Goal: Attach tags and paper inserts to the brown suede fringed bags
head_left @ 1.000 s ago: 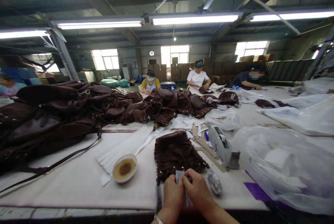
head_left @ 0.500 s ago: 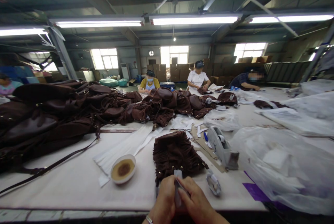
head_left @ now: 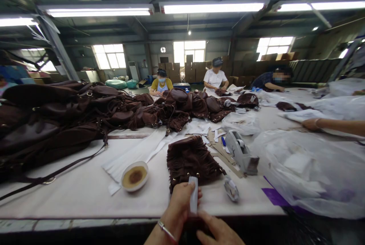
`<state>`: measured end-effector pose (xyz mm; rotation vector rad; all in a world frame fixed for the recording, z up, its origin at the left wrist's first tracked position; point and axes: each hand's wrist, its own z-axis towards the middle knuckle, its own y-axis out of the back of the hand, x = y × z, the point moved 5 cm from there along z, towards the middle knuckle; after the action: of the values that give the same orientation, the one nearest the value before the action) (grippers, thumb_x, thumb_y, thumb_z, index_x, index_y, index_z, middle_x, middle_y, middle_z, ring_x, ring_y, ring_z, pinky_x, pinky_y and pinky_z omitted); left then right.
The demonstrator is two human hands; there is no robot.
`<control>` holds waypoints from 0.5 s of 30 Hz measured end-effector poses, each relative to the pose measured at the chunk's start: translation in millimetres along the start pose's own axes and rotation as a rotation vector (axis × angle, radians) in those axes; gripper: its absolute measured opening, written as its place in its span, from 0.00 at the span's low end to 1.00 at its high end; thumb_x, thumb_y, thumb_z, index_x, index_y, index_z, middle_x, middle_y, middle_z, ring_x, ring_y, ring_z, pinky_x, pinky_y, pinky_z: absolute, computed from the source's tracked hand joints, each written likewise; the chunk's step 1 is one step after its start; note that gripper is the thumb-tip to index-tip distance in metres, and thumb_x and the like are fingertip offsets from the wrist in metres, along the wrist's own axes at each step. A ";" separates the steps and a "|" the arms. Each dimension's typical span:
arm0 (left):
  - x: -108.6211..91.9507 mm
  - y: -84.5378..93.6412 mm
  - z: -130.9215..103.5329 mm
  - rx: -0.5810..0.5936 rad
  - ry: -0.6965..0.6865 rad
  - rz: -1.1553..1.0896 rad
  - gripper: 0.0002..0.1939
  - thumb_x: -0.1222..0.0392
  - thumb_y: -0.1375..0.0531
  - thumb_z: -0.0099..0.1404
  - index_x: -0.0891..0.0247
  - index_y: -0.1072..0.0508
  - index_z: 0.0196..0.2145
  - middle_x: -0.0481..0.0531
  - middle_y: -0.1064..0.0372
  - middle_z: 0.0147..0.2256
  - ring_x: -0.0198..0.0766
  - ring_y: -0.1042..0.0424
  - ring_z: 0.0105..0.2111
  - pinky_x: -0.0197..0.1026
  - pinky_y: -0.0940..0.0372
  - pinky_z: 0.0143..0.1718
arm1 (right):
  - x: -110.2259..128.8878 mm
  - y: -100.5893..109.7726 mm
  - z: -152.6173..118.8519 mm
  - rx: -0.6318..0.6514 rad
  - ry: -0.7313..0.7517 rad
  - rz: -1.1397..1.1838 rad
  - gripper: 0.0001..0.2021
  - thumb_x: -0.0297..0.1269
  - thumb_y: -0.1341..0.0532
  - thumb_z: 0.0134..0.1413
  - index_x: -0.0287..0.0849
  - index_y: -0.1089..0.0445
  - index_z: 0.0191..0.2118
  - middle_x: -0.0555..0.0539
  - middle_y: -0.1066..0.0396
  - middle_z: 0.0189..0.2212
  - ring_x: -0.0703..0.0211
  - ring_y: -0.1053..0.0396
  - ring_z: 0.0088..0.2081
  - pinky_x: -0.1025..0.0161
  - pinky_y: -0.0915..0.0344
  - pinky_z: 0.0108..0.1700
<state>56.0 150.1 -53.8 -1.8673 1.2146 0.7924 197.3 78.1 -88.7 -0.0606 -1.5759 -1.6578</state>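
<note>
1. Six o'clock: the left hand (head_left: 181,198), fingers partly masked by the pale strip (head_left: 193,196)!
2. Five o'clock: the right hand (head_left: 220,233), sliced by the bottom edge; fingertip on the strip or just off it? Can't tell!
3. Three o'clock: another person's arm (head_left: 339,125), chopped by the right edge.
4. Four o'clock: the plastic bag (head_left: 333,176), contents a cloudy blur.
5. Nine o'clock: the bag heap (head_left: 57,123), cut at left.
6. Eleven o'clock: the wall clock (head_left: 162,50), too tiny to read!

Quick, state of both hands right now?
Left hand: closed, holding the pale strip.
Right hand: open, close to the strip's lower end; whether it touches can't be told.
</note>
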 end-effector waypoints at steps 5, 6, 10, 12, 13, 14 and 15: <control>-1.6 -2.5 -6.6 0.013 0.010 0.046 0.11 0.61 0.41 0.68 0.71 0.26 0.31 0.60 0.24 0.28 0.40 0.25 0.23 0.37 0.32 0.21 | 2.4 102.9 -12.9 -0.081 0.127 0.033 0.17 0.33 0.42 0.61 0.50 0.25 0.54 0.41 0.28 0.56 0.47 0.29 0.56 0.53 0.30 0.57; -2.1 -4.2 -8.1 0.012 -0.001 0.060 0.11 0.61 0.41 0.69 0.71 0.26 0.31 0.60 0.24 0.28 0.39 0.25 0.23 0.37 0.32 0.21 | -6.8 129.6 -7.9 -0.203 0.060 0.026 0.16 0.34 0.42 0.61 0.49 0.24 0.52 0.40 0.28 0.55 0.46 0.29 0.56 0.52 0.31 0.58; -2.2 -5.4 -9.5 -0.009 -0.067 0.143 0.10 0.61 0.40 0.68 0.70 0.26 0.31 0.58 0.24 0.27 0.38 0.26 0.21 0.34 0.34 0.18 | -58.3 217.7 21.4 -0.537 -0.216 0.049 0.15 0.43 0.43 0.59 0.44 0.22 0.43 0.39 0.23 0.47 0.46 0.26 0.48 0.54 0.27 0.48; -0.6 2.1 -4.8 -0.020 -0.092 0.209 0.11 0.59 0.40 0.68 0.69 0.25 0.31 0.59 0.24 0.26 0.39 0.25 0.22 0.35 0.33 0.18 | -87.2 246.7 36.6 -0.578 -0.354 0.063 0.17 0.44 0.44 0.58 0.41 0.22 0.43 0.40 0.22 0.43 0.48 0.25 0.45 0.55 0.29 0.47; 1.0 8.0 -1.0 -0.016 -0.093 0.236 0.11 0.58 0.40 0.67 0.68 0.25 0.31 0.59 0.24 0.27 0.41 0.25 0.23 0.36 0.33 0.19 | -100.1 257.1 43.4 -0.579 -0.410 0.061 0.18 0.44 0.45 0.57 0.40 0.22 0.43 0.41 0.21 0.42 0.48 0.25 0.44 0.56 0.30 0.48; 3.5 15.6 3.7 -0.012 -0.079 0.249 0.11 0.57 0.39 0.67 0.67 0.25 0.30 0.60 0.23 0.28 0.42 0.24 0.24 0.37 0.32 0.19 | -111.4 264.7 49.6 -0.565 -0.455 0.047 0.19 0.43 0.46 0.56 0.40 0.22 0.42 0.41 0.21 0.41 0.49 0.25 0.43 0.56 0.31 0.48; 6.5 24.4 8.8 -0.005 -0.055 0.257 0.11 0.56 0.37 0.65 0.66 0.25 0.29 0.60 0.23 0.29 0.44 0.23 0.25 0.39 0.30 0.20 | -120.9 270.0 55.3 -0.547 -0.486 0.026 0.19 0.42 0.46 0.56 0.39 0.21 0.41 0.42 0.20 0.39 0.50 0.25 0.43 0.57 0.32 0.48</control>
<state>34.8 148.2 -70.0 -1.7022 1.4359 0.9786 405.3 222.1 74.4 -0.8160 -1.3880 -2.1151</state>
